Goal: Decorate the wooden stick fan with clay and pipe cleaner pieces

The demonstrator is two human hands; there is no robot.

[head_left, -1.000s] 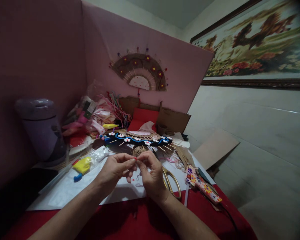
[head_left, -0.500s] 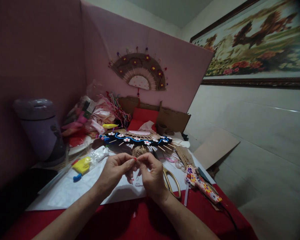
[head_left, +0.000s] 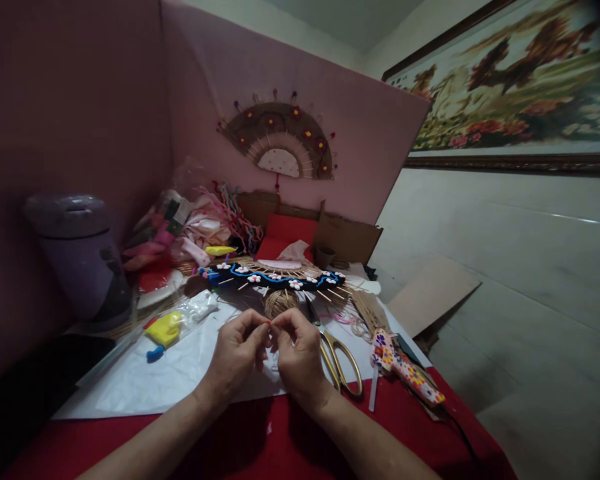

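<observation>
My left hand [head_left: 236,353] and my right hand [head_left: 300,357] meet over the front of the white sheet [head_left: 145,387]. Thumb and forefinger of each are pinched together on a tiny red piece [head_left: 269,324] that looks like modelling clay, mostly covered by the fingertips. Just beyond the fingers sits a ball of twine [head_left: 280,303]. Behind it lies a black fan [head_left: 270,279] with white clay flowers, a blue wavy line and thin sticks. Gold-handled scissors [head_left: 349,367] lie close by my right hand.
To the right is a flower-patterned glue gun [head_left: 405,373] with a cord. At left are a yellow lump in plastic [head_left: 164,329] and a lidded purple bin [head_left: 83,260]. Bags and pink yarn [head_left: 210,223] are piled behind. A brown fan [head_left: 280,137] hangs on the pink board [head_left: 360,120].
Both hands have moved slightly down and their fingers have curled in closer around the red piece. More of the scissors shows beside my right hand.
</observation>
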